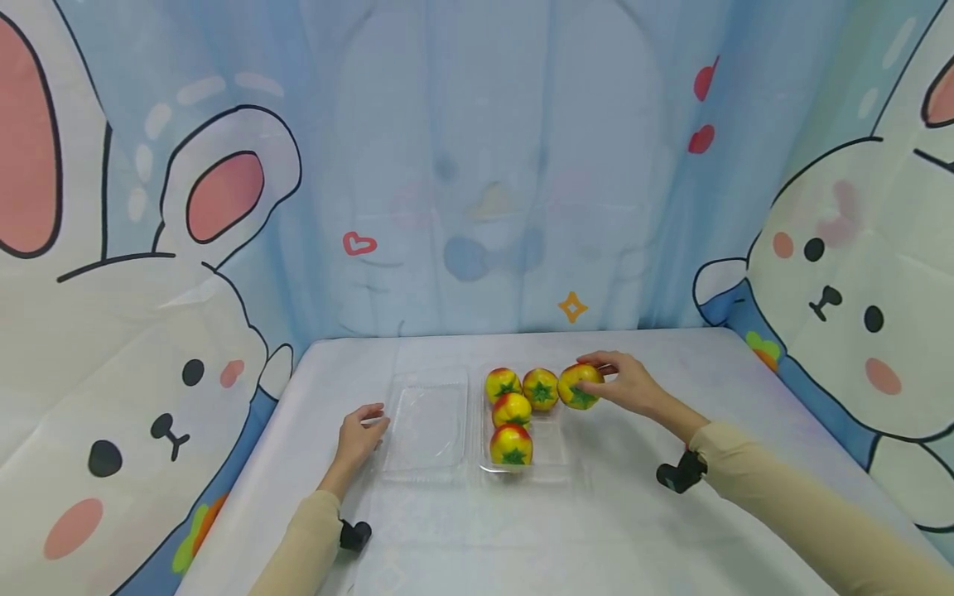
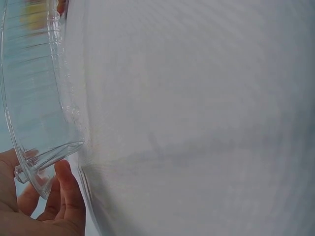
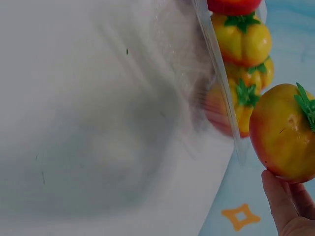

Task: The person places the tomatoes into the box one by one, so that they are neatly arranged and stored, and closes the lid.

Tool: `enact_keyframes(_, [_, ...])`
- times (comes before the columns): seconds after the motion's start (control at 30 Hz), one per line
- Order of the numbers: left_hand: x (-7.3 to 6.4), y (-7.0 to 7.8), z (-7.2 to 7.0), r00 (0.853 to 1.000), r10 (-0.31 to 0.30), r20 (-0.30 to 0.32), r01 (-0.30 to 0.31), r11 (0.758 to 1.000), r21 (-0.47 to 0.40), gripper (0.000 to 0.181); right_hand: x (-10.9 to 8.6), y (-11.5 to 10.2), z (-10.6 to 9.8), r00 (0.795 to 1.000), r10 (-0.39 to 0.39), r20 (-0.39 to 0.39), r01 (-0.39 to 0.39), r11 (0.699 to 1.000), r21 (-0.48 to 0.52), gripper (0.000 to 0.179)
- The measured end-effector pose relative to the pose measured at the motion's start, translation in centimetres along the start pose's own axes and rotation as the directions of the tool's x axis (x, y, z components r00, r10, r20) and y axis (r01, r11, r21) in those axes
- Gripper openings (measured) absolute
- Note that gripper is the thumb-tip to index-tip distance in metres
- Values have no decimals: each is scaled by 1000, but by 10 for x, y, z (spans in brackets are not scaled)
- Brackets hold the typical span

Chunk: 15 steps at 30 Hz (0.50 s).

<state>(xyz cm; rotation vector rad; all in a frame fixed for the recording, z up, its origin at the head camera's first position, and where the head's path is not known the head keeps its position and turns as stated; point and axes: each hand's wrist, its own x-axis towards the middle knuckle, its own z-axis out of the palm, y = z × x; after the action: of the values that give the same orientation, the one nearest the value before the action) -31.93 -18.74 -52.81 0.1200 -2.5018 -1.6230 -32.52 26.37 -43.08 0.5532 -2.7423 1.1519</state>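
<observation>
Yellow-red fruit is pinched between the thumb and fingers of the right hand, near the clear tray's two o'clock corner. Four other fruits sit inside, from seven to one o'clock. The left hand is at the clear lid's nine o'clock edge; whether pinching, I cannot tell.

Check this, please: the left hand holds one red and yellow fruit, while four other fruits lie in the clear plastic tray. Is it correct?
Not fully. The head view shows that the right hand, not the left hand, holds the red and yellow fruit. The four other fruits do lie in the clear plastic tray.
</observation>
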Motion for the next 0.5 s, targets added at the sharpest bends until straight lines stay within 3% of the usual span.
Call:
enact_keyframes(0.23, [0, -2, -1, 1000, 14, -4, -14, 999, -30, 35, 3, -5, 26, 996, -72, 52, 74, 997, -34, 46])
enact_keyframes(0.5, [4, -6, -1, 1000, 17, -3, -17, 999, -44, 35, 7, -11, 43, 985, -138, 101, 148, 985, -93, 43])
